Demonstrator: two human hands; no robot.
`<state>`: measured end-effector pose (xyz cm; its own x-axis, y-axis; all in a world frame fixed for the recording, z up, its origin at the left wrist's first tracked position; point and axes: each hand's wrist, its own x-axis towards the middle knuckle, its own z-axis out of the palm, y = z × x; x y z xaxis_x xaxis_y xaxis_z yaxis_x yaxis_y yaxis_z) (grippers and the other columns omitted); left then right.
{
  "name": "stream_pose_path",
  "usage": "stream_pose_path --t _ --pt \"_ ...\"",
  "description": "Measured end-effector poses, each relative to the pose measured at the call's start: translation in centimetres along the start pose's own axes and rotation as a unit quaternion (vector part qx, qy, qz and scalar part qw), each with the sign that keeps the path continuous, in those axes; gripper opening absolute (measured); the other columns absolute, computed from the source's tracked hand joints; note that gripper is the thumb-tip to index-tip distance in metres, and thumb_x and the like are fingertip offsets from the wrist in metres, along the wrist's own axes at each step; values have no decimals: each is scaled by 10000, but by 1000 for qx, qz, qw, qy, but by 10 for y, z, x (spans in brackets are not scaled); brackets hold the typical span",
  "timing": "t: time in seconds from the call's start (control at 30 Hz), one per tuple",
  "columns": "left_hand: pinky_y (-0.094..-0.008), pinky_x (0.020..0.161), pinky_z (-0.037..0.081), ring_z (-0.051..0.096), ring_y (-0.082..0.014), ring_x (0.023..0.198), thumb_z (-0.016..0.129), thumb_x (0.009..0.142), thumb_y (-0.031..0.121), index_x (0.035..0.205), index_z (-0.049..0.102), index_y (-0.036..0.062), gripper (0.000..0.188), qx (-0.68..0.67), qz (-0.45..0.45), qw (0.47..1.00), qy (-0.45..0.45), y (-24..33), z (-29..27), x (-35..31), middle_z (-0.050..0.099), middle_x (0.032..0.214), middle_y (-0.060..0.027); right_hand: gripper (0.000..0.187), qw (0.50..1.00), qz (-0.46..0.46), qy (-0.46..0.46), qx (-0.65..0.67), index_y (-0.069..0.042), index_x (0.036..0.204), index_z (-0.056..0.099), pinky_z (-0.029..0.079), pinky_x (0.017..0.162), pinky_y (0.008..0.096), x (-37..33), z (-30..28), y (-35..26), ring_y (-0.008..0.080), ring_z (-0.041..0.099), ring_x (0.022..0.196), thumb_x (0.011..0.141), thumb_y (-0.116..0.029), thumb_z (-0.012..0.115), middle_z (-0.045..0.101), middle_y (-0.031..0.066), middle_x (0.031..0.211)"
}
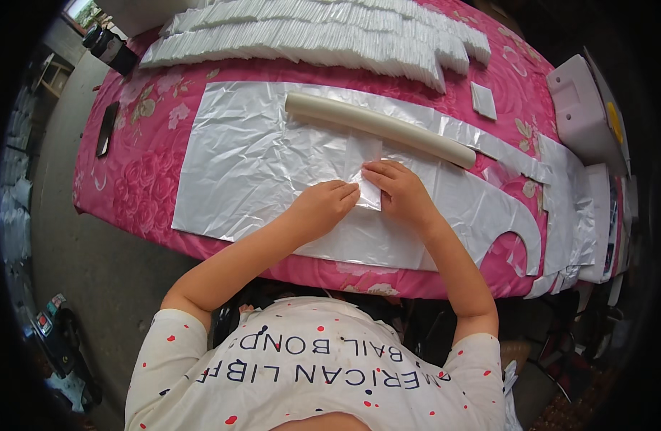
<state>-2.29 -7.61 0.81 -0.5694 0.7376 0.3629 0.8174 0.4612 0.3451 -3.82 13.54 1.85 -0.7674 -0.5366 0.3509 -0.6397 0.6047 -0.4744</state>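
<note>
My left hand (332, 203) and my right hand (402, 189) meet over the middle of the table, fingers pinched together. Between them is a small white plastic bag (370, 197), partly folded, with both hands gripping its sides. Beneath lies a wide stack of thin, shiny white plastic bags (237, 158), with a rounded cut-out at its right end. Just beyond my hands, a long beige tube (380, 127) rests slantwise across the stack. My fingers hide part of the folded bag.
Rows of folded white packets (301, 47) line the table's far side, with one packet (482, 100) apart. A phone (108, 129) and a dark jar (109, 49) are at the left. A white box (583, 108) and more plastic sheets (567, 194) sit right on the pink floral cloth (147, 187).
</note>
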Motion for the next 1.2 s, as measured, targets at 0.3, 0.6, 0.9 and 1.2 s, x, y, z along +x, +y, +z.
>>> stream_pose_path --t 0.3,0.6,0.9,1.2 --pt "-372 843 483 598 -271 978 599 628 13 1105 563 -10 479 -75 -6 997 10 24 -15 -38 603 1088 -149 335 999 -28 32 30 -71 946 654 493 793 338 -38 14 -46 229 594 890 627 28 625 641 54 979" --pt "-308 594 509 644 -251 597 630 801 100 1192 475 -38 442 -222 -346 911 40 14 -9 -13 663 726 -142 240 903 371 -76 203 -4 773 685 449 553 291 3 -2 -37 166 583 533 802 -232 616 625 107 611" --pt "-317 759 498 602 -236 954 656 756 101 1363 251 -69 750 -124 -337 931 66 6 -21 -3 555 1138 -175 257 859 449 -171 177 26 723 670 439 501 262 24 -3 -27 116 565 500 770 -224 637 597 64 559" --pt "-458 1113 61 81 -330 1387 538 748 591 1397 130 -76 1015 39 -194 977 -75 16 21 6 132 1465 -242 220 877 443 -149 111 -23 701 676 489 588 332 21 1 -33 250 625 594 706 -230 602 641 111 619"
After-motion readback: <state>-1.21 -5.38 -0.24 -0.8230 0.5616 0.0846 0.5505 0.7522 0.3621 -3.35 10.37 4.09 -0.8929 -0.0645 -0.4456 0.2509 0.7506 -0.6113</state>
